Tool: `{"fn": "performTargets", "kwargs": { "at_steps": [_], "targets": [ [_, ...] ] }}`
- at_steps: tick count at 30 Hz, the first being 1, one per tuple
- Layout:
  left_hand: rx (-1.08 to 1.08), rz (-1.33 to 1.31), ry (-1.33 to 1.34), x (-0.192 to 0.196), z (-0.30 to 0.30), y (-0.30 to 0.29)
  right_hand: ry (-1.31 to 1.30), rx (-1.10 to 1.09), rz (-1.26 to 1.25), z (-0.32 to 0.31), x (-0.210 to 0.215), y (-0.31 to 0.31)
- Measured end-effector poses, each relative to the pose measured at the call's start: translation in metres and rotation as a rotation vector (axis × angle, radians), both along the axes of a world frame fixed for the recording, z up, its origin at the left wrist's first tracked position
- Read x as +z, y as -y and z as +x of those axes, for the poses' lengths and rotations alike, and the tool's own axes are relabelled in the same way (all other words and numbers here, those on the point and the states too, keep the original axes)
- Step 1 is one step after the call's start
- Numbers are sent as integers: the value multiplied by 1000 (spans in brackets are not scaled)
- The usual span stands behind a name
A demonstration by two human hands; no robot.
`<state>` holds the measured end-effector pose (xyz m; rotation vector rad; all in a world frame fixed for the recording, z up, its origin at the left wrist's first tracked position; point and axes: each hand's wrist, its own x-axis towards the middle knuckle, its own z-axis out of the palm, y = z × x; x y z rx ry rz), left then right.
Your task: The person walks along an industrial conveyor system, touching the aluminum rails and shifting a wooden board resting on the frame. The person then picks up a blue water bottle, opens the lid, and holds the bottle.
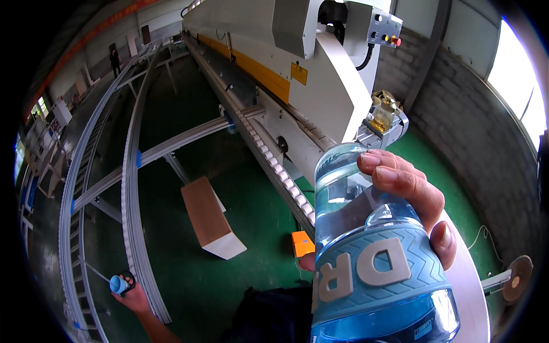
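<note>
A clear blue water bottle [382, 317] looms large and close at the lower right, with a light-blue patterned band carrying raised pale letters round its middle. My right hand [414, 191] is wrapped round it from the right, fingers curling over its upper part; a fingertip shows at its left side. Liquid is visible inside the bottle, which is raised and tilted. Down at the lower left, my left hand [136, 298] grips a small blue bottle lid [118, 284] with a black loop, beside the metal rail [143, 268].
A long white machine [337, 74] with a yellow stripe and a control box [384, 30] runs into the distance. White rollers [277, 168] line its side. On the green floor are a brown-topped box [206, 214] and an orange object [302, 244]. A person [115, 62] stands far back left.
</note>
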<state>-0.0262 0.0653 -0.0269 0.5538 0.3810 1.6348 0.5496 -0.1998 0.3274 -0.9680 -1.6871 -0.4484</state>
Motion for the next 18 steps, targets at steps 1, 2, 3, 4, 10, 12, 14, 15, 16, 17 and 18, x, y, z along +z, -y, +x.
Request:
{"fn": "performTargets", "kwargs": {
  "at_steps": [1, 2, 3, 4, 10, 12, 14, 15, 16, 17, 18],
  "targets": [
    [-46, 26, -19, -1, -3, 1, -3, -5, 10, 0, 1, 0],
    [-96, 50, -36, -2, -4, 2, -2, -12, 23, 0, 3, 0],
    [-99, 54, -31, -3, -3, 2, 0, -15, 33, 0, 5, 1],
    [-101, 54, -36, -4, -3, 1, 5, -23, 43, 0, 6, 2],
    [-102, 23, -34, -4, 6, 0, 10, -67, 76, 0, 10, 5],
    [-97, 21, -34, -2, 3, 2, -2, -68, 76, 2, 8, 4],
    [-89, 37, -42, -1, -2, 4, -12, -68, 82, 3, 6, 1],
    [-80, 38, -46, 1, -7, 7, -21, -62, 82, 2, 3, -3],
    [-41, 17, -43, 3, -12, 11, -29, -56, 86, 2, 1, -7],
    [-28, -2, -22, 2, -5, 7, -20, -71, 93, 2, 4, -3],
    [-40, 2, -13, -1, 0, 3, -16, -84, 99, 2, 7, 0]
  ]
}}
